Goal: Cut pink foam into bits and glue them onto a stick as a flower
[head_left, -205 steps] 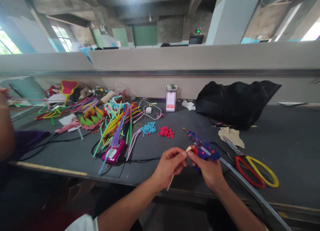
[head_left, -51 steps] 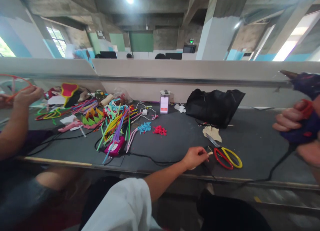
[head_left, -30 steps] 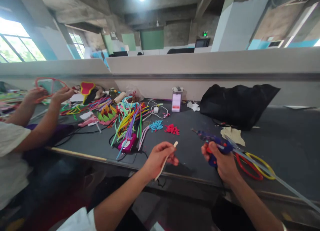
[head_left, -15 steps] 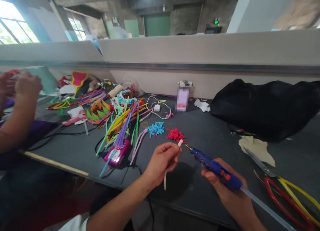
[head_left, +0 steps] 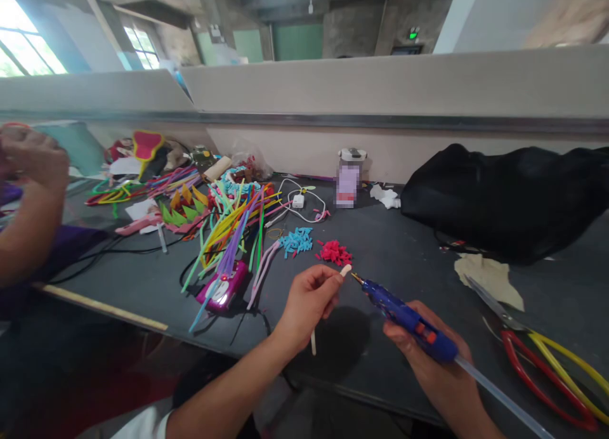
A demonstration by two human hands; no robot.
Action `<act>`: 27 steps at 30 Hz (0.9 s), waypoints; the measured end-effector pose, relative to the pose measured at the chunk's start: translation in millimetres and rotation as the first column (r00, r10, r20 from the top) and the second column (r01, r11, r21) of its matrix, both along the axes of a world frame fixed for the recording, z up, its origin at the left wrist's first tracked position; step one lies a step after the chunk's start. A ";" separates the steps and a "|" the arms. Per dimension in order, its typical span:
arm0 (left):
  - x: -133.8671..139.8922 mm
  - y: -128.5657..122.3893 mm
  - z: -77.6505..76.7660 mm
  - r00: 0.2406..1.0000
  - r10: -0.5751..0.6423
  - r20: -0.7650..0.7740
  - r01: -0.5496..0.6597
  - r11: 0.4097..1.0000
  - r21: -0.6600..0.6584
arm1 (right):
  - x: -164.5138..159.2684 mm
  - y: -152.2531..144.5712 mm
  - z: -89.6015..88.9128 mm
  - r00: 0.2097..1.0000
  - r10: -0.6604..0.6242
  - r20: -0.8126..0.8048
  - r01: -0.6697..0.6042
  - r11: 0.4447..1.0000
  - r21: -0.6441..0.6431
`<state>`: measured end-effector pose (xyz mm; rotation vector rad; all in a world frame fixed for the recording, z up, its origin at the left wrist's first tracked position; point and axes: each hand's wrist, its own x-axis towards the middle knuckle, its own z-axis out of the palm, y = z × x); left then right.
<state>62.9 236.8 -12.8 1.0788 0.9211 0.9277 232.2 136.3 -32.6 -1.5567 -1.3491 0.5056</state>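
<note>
My left hand [head_left: 311, 299] pinches a cream pipe cleaner [head_left: 346, 270]; its thick, bent end pokes out past my fingertips and its tail hangs below the hand. In my right hand [head_left: 428, 356] is a blue glue gun [head_left: 406, 318], slim and pen-like, with red buttons. A clear glue stick [head_left: 504, 398] sticks out of its back. The brass nozzle points at the pipe cleaner's end and lies very close to it; whether they touch I cannot tell. Just beyond sit a pile of short red pieces [head_left: 334, 252] and a pile of blue pieces [head_left: 296, 241].
Scissors [head_left: 514, 328] with red and yellow handles lie at the right by a cloth scrap [head_left: 490, 280]. A black bag [head_left: 499, 204] stands behind. Colourful pipe cleaners [head_left: 228, 236] rest over a purple box [head_left: 223, 290] at left. Another person's hand [head_left: 38, 153] is at far left.
The view has tilted slightly. The pipe cleaner's end looks turned a little and the nozzle stays beside it. The other person's hands have shifted left.
</note>
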 end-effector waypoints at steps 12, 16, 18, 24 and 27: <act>2.0 -3.0 1.8 0.990 0.051 -0.130 -0.040 0.995 0.088 | -1.0 1.1 4.0 1.000 0.001 -0.001 -0.001 1.000 -0.008; 2.2 -2.8 1.8 0.986 0.063 -0.155 -0.047 0.993 0.104 | -0.7 1.6 5.6 1.000 -0.014 0.018 0.014 1.000 0.001; 2.3 -2.7 1.8 0.984 0.074 -0.160 -0.055 0.991 0.122 | 0.4 2.1 5.1 0.999 -0.027 0.032 0.027 1.000 -0.001; 2.8 -3.5 1.2 0.982 0.085 -0.169 -0.057 0.985 0.161 | -0.3 3.4 5.8 0.999 -0.030 0.019 0.030 1.000 0.005; 2.8 -4.2 1.2 0.982 0.088 -0.168 -0.060 0.984 0.165 | -2.5 3.5 7.5 0.998 -0.061 -0.012 0.061 0.998 0.006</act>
